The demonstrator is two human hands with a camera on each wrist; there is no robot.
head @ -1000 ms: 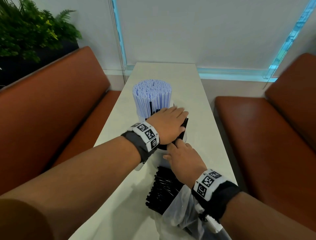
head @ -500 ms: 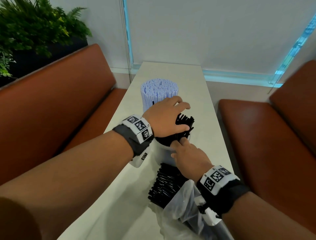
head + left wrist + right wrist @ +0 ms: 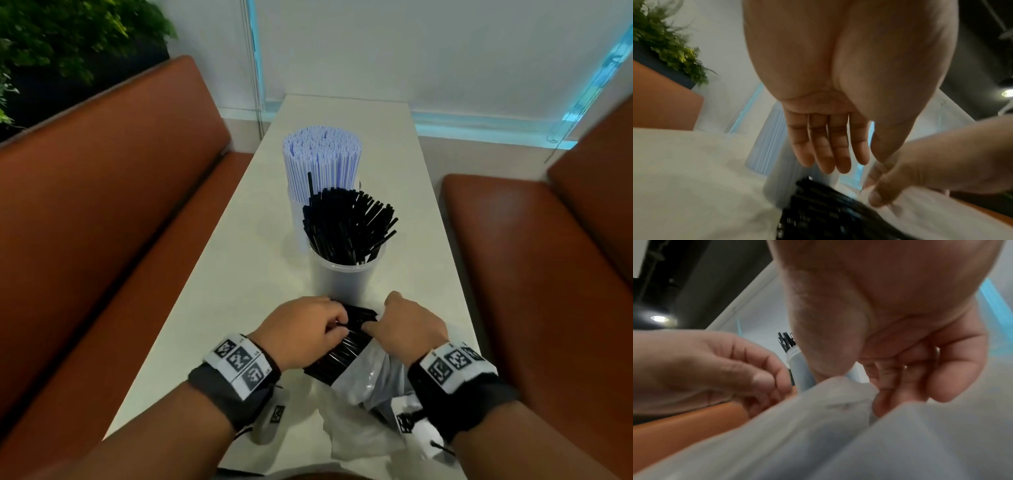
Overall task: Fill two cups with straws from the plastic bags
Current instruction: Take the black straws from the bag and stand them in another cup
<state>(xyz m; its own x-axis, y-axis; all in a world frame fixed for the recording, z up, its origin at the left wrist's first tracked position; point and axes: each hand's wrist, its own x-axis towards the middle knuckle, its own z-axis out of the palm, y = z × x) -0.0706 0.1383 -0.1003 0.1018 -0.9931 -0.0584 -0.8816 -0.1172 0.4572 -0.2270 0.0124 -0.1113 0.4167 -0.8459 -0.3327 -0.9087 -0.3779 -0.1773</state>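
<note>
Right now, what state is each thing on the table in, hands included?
Far cup: upright, packed with white-and-blue straws.
Near cup: upright, part-filled; black straws fan out, leaning right.
Plastic bag: lying open on the table, black straw bundle sticking out.
Left hand: over the bundle, fingers extended in the wrist view.
Right hand: fingers curled at the bag's mouth.
</note>
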